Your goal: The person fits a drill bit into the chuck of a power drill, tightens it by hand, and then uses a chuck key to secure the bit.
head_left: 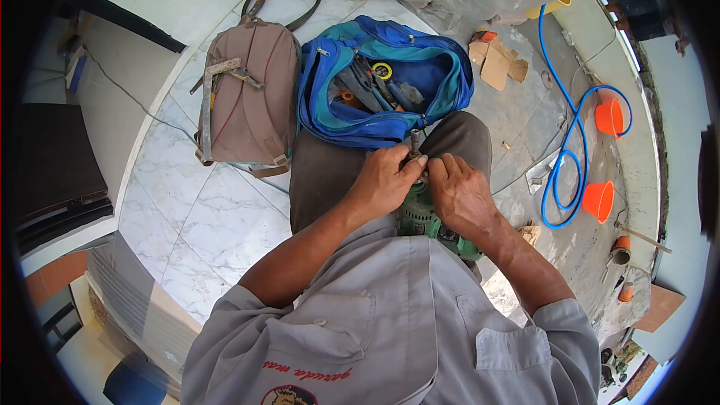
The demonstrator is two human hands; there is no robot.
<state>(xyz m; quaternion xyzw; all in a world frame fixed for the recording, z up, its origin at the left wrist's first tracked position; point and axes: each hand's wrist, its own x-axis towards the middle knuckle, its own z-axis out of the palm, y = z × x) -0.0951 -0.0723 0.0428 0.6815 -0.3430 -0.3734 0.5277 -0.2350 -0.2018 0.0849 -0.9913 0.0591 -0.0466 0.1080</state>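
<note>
A green power tool (420, 214) lies between my thighs, its metal front end (415, 139) pointing away from me. My left hand (386, 184) is closed on that front end, thumb and index finger pinched near the metal tip. From the other side, my right hand (461, 193) has its fingers curled against the same part, close to my left thumb. The fingers hide most of the spot where they meet. Just beyond my hands sits an open blue bag (360, 131) with hand tools inside, among them a yellow round item (382, 70).
A brown backpack (251, 97) with a hammer on it lies left of the blue bag. On the right are a coiled blue hose (579, 116), orange buckets (598, 201) and torn cardboard (496, 64). A grey cable (161, 118) crosses the tiles.
</note>
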